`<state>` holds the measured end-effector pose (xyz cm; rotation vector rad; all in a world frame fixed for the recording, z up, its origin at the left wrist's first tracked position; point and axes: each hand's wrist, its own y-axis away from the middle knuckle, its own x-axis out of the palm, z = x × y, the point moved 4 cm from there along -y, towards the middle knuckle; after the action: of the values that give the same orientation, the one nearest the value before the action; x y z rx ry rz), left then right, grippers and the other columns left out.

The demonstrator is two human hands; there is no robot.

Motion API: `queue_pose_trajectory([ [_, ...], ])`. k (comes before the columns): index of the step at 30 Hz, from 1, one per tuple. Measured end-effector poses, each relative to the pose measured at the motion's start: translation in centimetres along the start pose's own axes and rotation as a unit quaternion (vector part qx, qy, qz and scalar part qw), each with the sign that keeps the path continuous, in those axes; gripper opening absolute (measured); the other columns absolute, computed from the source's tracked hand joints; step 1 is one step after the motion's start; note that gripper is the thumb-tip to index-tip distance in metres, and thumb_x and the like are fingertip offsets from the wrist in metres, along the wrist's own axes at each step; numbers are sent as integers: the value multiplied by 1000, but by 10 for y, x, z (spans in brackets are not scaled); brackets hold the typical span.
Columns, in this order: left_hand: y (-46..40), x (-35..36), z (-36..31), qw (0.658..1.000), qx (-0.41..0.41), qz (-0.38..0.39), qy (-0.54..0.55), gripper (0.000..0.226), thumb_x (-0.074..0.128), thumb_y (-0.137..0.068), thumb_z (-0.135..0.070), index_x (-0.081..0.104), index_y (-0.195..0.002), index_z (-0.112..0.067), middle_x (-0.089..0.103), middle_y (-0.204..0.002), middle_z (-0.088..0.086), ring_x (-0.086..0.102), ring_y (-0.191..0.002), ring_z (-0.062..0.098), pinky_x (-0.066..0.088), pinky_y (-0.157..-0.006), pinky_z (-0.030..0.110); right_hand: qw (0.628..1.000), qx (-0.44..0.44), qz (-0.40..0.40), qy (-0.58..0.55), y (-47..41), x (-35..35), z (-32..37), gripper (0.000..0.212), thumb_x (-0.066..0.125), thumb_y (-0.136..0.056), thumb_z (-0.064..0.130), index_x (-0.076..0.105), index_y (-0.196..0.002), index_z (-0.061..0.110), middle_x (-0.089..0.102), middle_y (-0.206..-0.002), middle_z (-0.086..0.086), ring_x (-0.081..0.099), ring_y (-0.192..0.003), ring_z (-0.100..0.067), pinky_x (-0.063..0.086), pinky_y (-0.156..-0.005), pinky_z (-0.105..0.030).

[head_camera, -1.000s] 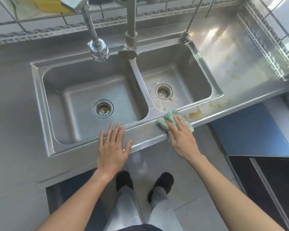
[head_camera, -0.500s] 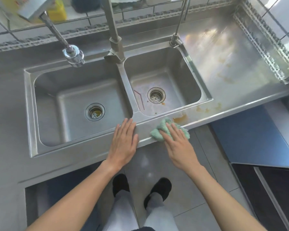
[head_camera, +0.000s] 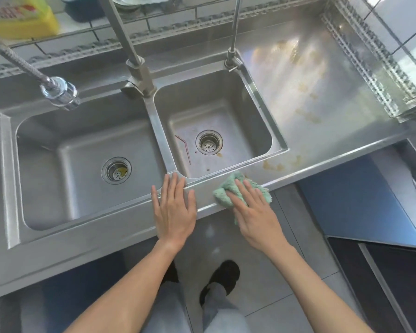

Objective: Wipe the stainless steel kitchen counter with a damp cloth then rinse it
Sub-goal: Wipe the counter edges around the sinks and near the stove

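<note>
The stainless steel counter point(head_camera: 322, 97) holds a double sink. My right hand point(head_camera: 252, 212) presses a crumpled green cloth point(head_camera: 228, 188) flat onto the counter's front rim, just in front of the right basin point(head_camera: 257, 131). Brown stains point(head_camera: 273, 165) lie on the rim to the right of the cloth, and more spread over the counter further back. My left hand point(head_camera: 173, 210) rests flat, fingers spread, on the front rim where the divider between the basins meets it, holding nothing.
A hose sprayer head point(head_camera: 60, 93) hangs over the left basin point(head_camera: 46, 164). The tap base point(head_camera: 139, 80) stands behind the divider. A red bent straw point(head_camera: 184, 147) lies in the right basin. A yellow bottle point(head_camera: 22, 20) sits on the back ledge. A blue surface point(head_camera: 356, 205) lies below right.
The view has shifted right, so the sink sits further left in frame. My right hand has kept the cloth on the front rim, sliding slightly. My left hand has moved right along the rim to the divider.
</note>
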<state>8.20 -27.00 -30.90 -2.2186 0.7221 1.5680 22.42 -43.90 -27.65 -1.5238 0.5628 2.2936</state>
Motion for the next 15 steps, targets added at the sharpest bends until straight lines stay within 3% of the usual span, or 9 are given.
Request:
queue_pose_trajectory([
  [3,-2,5,0,1000,1,-4,-23,55,26,-107,-52,45,-153,-27,37,-165,-9,21,-159,9,12,-132,49,996,82,-20,-8,-22,-15,-30,50,43,-106,23,39,-155,28,21,-169,-2,8,-158,-20,11,-129,-42],
  [6,-1,7,0,999,-1,-3,-36,60,21,-107,-52,38,-157,-25,33,-167,-9,18,-160,8,12,-131,49,992,116,-50,-10,-61,-11,-7,47,43,-105,22,44,-152,26,25,-167,-7,12,-158,-27,12,-128,-47],
  [11,-1,4,0,999,5,0,-44,60,27,-105,-46,32,-160,-23,30,-169,-7,15,-160,9,13,-131,51,999,-38,1,-24,-60,18,56,49,44,-104,24,43,-152,27,27,-167,-3,12,-158,-25,11,-128,-46],
  [15,-2,4,-1,998,10,4,-63,61,25,-105,-49,35,-159,-24,29,-169,-7,15,-161,10,10,-131,50,996,-83,19,-20,-22,6,18,49,39,-105,27,41,-153,29,25,-168,0,14,-158,-20,17,-128,-44],
])
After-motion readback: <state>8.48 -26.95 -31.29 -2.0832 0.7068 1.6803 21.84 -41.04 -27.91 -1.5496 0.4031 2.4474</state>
